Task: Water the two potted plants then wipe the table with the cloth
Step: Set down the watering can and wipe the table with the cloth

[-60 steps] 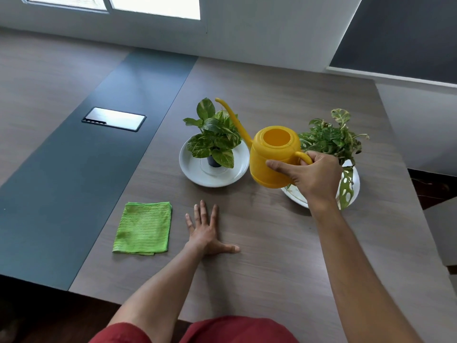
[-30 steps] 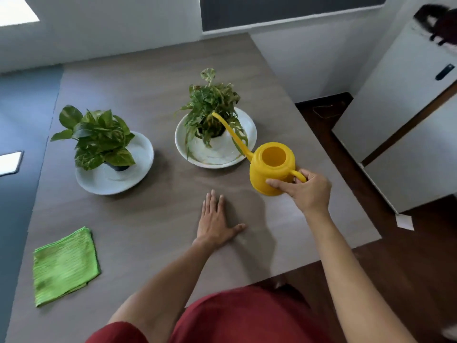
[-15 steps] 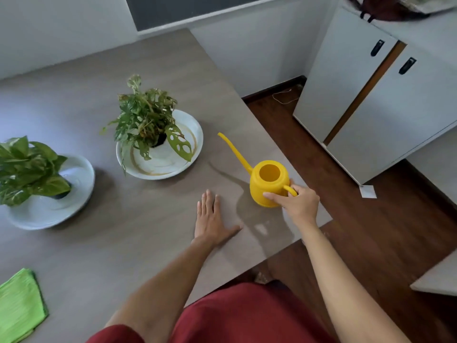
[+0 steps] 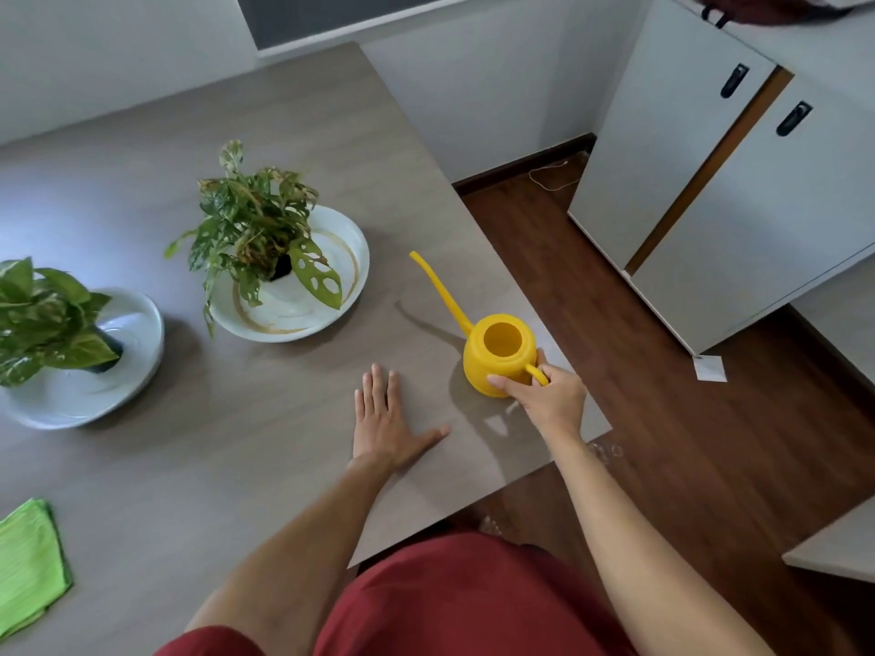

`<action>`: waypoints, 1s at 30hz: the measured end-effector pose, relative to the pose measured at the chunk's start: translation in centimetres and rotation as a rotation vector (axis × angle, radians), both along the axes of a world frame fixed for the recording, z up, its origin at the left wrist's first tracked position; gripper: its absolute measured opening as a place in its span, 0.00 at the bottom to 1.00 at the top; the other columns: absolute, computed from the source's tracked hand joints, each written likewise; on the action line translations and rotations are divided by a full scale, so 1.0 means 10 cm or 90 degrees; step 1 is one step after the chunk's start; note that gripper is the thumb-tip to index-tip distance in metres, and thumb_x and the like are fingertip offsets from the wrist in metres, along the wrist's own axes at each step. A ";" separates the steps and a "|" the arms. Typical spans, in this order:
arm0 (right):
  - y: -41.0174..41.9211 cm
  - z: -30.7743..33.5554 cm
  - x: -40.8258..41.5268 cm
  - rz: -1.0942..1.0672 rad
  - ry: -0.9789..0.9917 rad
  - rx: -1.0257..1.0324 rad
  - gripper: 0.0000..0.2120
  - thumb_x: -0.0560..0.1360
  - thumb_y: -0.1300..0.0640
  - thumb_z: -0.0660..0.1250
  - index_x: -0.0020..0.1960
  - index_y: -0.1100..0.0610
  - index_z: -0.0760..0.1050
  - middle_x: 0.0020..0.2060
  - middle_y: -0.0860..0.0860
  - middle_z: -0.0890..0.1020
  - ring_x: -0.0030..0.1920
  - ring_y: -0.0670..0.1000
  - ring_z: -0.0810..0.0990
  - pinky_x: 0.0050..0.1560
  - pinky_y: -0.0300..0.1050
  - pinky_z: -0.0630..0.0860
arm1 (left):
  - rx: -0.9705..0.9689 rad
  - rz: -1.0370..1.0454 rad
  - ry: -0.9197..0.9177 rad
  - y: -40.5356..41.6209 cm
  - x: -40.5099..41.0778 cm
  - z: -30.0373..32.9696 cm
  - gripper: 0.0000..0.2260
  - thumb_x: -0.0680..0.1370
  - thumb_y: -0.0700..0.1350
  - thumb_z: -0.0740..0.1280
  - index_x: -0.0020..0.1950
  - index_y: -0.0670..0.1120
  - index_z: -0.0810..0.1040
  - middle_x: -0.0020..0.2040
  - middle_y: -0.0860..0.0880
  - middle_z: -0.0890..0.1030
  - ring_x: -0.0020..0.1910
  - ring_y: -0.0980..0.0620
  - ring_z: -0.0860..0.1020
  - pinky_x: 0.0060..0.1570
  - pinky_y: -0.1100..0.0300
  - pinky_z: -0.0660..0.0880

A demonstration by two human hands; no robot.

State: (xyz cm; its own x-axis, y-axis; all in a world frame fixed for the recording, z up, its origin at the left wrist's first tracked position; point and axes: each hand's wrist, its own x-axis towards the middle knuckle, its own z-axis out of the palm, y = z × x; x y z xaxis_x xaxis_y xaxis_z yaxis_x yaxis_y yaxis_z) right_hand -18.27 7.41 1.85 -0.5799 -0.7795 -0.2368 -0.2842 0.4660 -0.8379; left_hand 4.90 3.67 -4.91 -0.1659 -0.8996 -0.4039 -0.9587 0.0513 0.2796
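Observation:
A yellow watering can [image 4: 497,355] stands upright on the table near its right edge, spout pointing up and left. My right hand [image 4: 549,400] grips its handle. My left hand [image 4: 386,421] lies flat on the table [image 4: 236,466], fingers spread, just left of the can. A speckled plant [image 4: 255,224] sits in a white dish [image 4: 352,258] at the middle. A broad-leaved plant [image 4: 42,319] sits in another white dish [image 4: 142,352] at the left edge. A folded green cloth [image 4: 28,561] lies at the lower left.
The table's right edge and near corner run close to the can. Beyond it is a dark wooden floor [image 4: 686,442] and white cabinets [image 4: 734,182] with black handles. A wall stands behind the table.
My right hand has carried the can from over the plants to the right and set it down near the table's right edge. The view has swung right. My left hand stays flat.

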 end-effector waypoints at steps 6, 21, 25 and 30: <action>0.01 -0.01 -0.02 0.010 0.001 -0.023 0.26 0.55 0.47 0.85 0.37 0.58 0.71 0.33 0.47 0.79 0.31 0.42 0.74 0.34 0.37 0.70 | 0.024 0.009 -0.002 0.00 -0.05 0.06 0.57 0.69 0.76 0.63 0.82 0.44 0.39 0.81 0.42 0.33 0.80 0.44 0.32 0.78 0.48 0.34; -0.16 0.14 0.41 0.178 0.362 -0.150 0.36 0.64 0.34 0.75 0.66 0.52 0.74 0.71 0.55 0.73 0.75 0.62 0.62 0.75 0.63 0.57 | 0.016 0.032 0.012 0.04 0.22 0.21 0.47 0.76 0.68 0.64 0.82 0.41 0.46 0.83 0.40 0.41 0.81 0.43 0.40 0.80 0.49 0.41; -0.21 0.09 0.80 0.260 0.410 -0.194 0.32 0.67 0.35 0.72 0.64 0.53 0.77 0.72 0.55 0.72 0.77 0.61 0.59 0.76 0.63 0.56 | 0.007 0.050 0.017 0.05 0.49 0.24 0.46 0.78 0.66 0.63 0.82 0.41 0.45 0.83 0.41 0.41 0.81 0.44 0.39 0.80 0.50 0.40; -0.26 -0.08 1.33 0.364 0.438 -0.134 0.29 0.70 0.37 0.68 0.63 0.54 0.78 0.70 0.55 0.74 0.76 0.61 0.61 0.75 0.63 0.56 | 0.001 0.083 0.024 0.12 0.88 0.24 0.44 0.79 0.65 0.62 0.82 0.41 0.45 0.83 0.40 0.41 0.81 0.44 0.39 0.80 0.51 0.39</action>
